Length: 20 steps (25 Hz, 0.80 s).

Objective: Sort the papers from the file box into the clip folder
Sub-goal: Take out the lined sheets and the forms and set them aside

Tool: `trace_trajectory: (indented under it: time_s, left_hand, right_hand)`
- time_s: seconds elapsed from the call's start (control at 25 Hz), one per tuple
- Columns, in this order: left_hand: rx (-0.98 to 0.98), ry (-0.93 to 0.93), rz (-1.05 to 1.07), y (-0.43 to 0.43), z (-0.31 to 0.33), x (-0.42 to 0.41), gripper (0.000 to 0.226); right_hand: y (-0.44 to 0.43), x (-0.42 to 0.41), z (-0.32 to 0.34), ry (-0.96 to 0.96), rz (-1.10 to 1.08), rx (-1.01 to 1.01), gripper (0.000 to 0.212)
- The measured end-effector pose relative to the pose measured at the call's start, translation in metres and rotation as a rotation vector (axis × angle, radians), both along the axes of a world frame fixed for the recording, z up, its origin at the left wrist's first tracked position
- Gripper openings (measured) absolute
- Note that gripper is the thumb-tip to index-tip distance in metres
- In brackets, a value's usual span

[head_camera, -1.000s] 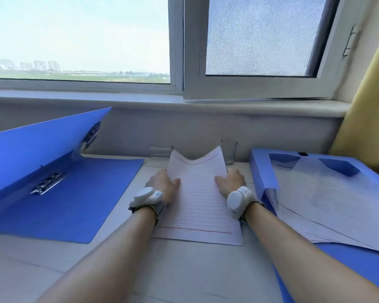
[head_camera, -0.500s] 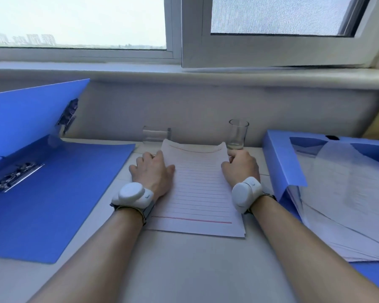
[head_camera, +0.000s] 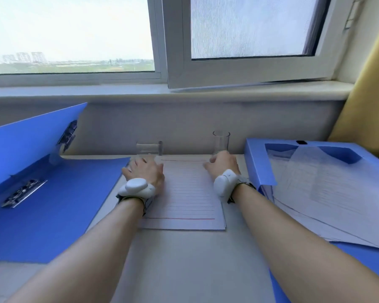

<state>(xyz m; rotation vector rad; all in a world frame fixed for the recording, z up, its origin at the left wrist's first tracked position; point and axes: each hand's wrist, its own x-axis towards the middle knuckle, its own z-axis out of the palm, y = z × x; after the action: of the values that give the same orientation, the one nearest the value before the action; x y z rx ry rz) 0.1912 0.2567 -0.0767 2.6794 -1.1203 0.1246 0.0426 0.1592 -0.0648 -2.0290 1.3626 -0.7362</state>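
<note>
1. Left hand (head_camera: 146, 171) and right hand (head_camera: 223, 166): both rest palm-down on the far corners of the lined paper stack (head_camera: 184, 197), fingers loosely spread, pressing rather than gripping. Whether any fingertip curls under the far edge cannot be told.
2. Lined paper stack: lies flat on the table (head_camera: 184, 270) between the two wrists, its long axis running away from the person.
3. Clip folder (head_camera: 53, 211): open, just left of the left hand; its metal clip (head_camera: 23, 193) sits farther left, well apart from the stack. The folder holds no papers yet. The left hand is the nearer one, so the stack would likely travel leftward.
4. File box (head_camera: 258, 162): open, just right of the right wrist, holding loose papers (head_camera: 328, 193) that spill over its near edge.
5. Two glasses (head_camera: 221, 143) stand just beyond the fingertips, against the wall.
</note>
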Motion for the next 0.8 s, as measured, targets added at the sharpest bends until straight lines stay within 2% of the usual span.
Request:
trace_trajectory:
  time_s: [0.16,0.36,0.48,0.6,0.72,0.8]
  left_hand:
    - [-0.283,-0.007,-0.174,-0.005,0.055,-0.053,0.042]
    - [-0.495,0.244,-0.482,-0.021,0.076,-0.155,0.036]
    - [-0.503,0.318,-0.632,-0.032,0.061,-0.218,0.035]
    - [-0.410,0.399,-0.765,-0.042,0.040,-0.265,0.041]
    - [-0.299,0.461,-0.710,-0.060,0.021,-0.276,0.045]
    - [-0.224,0.407,-0.646,-0.071,0.007,-0.271,0.043]
  right_hand:
    - [0.010,-0.020,0.049,-0.165,0.052,-0.106,0.020]
    - [0.007,-0.104,0.060,-0.263,-0.101,-0.142,0.017]
    - [-0.005,-0.157,0.045,-0.254,-0.201,-0.128,0.017]
    - [-0.021,-0.194,0.023,-0.231,-0.253,-0.069,0.020]
    - [-0.037,-0.207,0.000,-0.249,-0.268,-0.018,0.019]
    - [-0.045,-0.208,-0.011,-0.260,-0.242,0.015,0.017]
